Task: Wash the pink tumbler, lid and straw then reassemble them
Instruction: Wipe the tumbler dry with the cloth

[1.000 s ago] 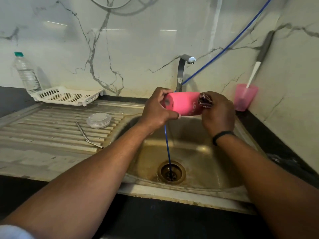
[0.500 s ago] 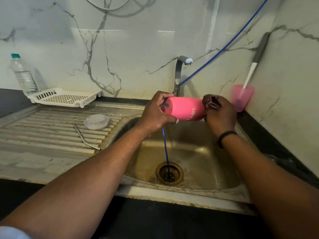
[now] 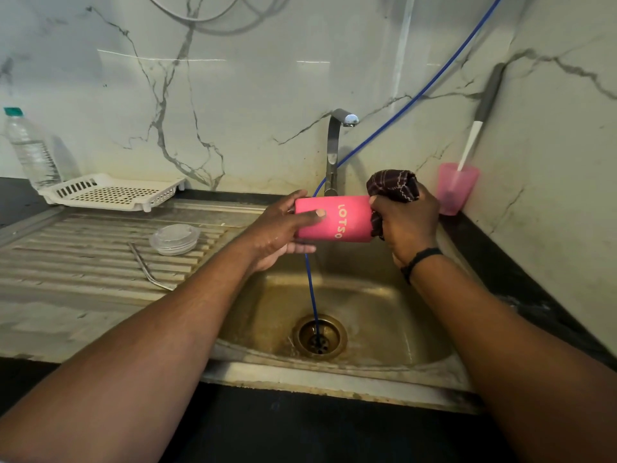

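Observation:
The pink tumbler (image 3: pixel 337 218), lettered LOTSO, lies on its side in the air over the sink. My left hand (image 3: pixel 283 228) grips its base end. At the tumbler's mouth, my right hand (image 3: pixel 405 225) is closed on a dark striped cloth (image 3: pixel 394 187), part of it pushed into the opening. The clear lid (image 3: pixel 174 239) rests on the ribbed drainboard to the left. A bent metal straw (image 3: pixel 147 270) lies beside the lid, nearer me.
The steel sink (image 3: pixel 364 315) has a drain with a blue hose (image 3: pixel 312 295) running into it. Behind stands the tap (image 3: pixel 334 152). A white rack (image 3: pixel 113 192) and water bottle (image 3: pixel 31 152) sit far left. At the right corner, a pink cup (image 3: pixel 455 188) holds a brush.
The tumbler has rotated in my hands so its lettering now faces up. My right hand with the cloth has twisted at the mouth, and more cloth shows above the hand.

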